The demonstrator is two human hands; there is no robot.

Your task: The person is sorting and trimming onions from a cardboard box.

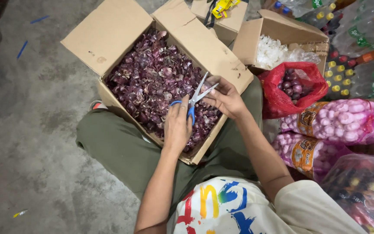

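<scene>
Gripping blue-handled scissors (194, 100) with blades apart, the left hand (177, 125) works over an open cardboard box (109, 30); the right hand (225, 97) pinches something small at the blade tips, too hidden to name. Purple skins (152, 78) already fill that box, which rests on the person's lap. A red mesh bag of small red onions (293, 84) beside it looks still partly full. Garlic sacks (338, 119) and bottles (360, 26) crowd the bare concrete floor (27, 130).
</scene>
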